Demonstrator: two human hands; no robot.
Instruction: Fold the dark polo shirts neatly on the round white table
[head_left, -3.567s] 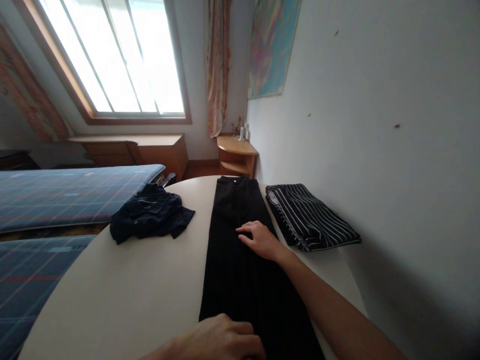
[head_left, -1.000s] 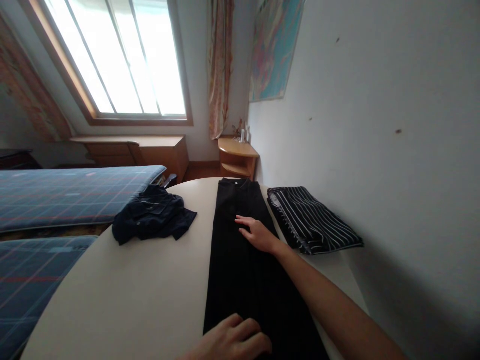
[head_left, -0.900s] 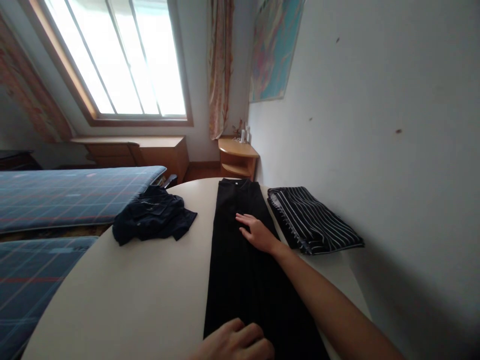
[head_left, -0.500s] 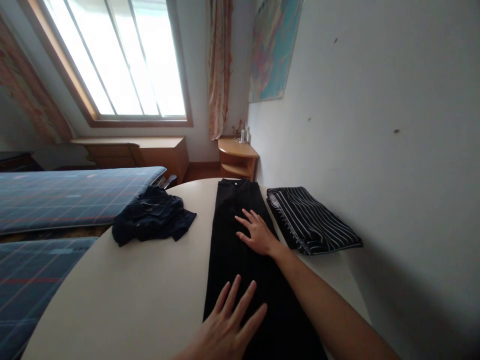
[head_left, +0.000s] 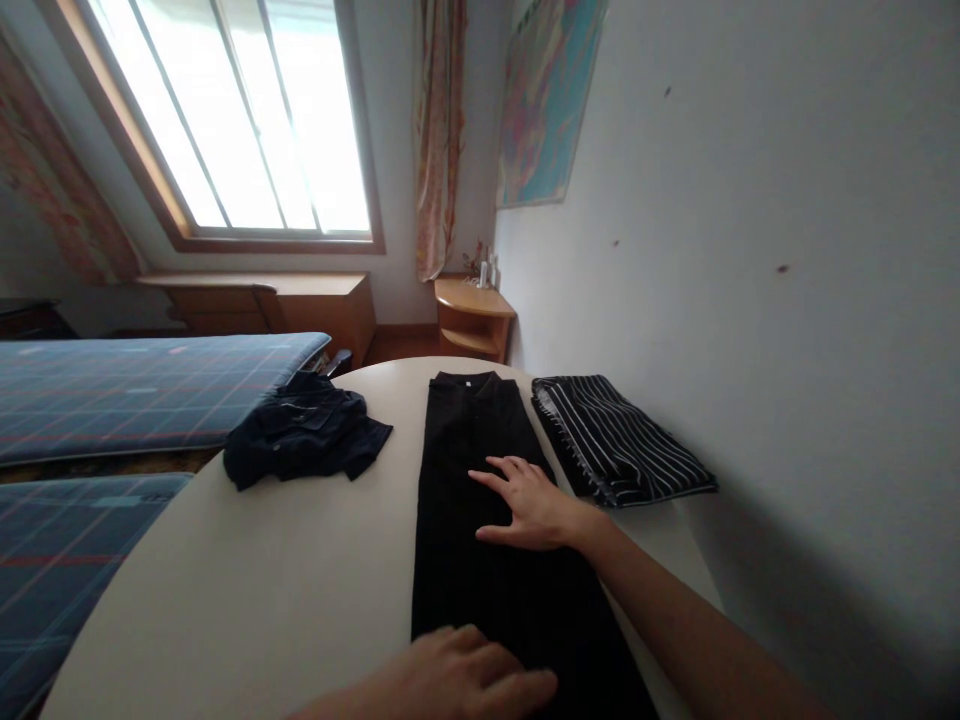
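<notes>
Long black trousers (head_left: pixel 480 590) lie folded lengthwise on the round white table (head_left: pixel 247 590), a small white label showing at the far waist end. My right hand (head_left: pixel 532 505) rests over their middle, thumb and fingers apart, holding nothing. Closer to me, my left hand (head_left: pixel 457 670) is on the near part of the trousers with fingers curled down into the cloth; its fingertips are hidden. A folded black cloth with white stripes (head_left: pixel 622 440) lies to the right, by the wall. On the left sits a crumpled dark navy garment (head_left: pixel 304 430).
Blue plaid mattresses (head_left: pixel 150 390) border the table on the left. A white wall (head_left: pixel 750 350) stands close on the right. Beyond the table are a small wooden corner shelf (head_left: pixel 472 297), a low wooden desk (head_left: pixel 315 290) and a bright window (head_left: pixel 240 120).
The trousers have slid slightly toward me, their waist end now nearer. My left hand has drawn back, its spread fingers now curled. My right hand has also come a little closer.
</notes>
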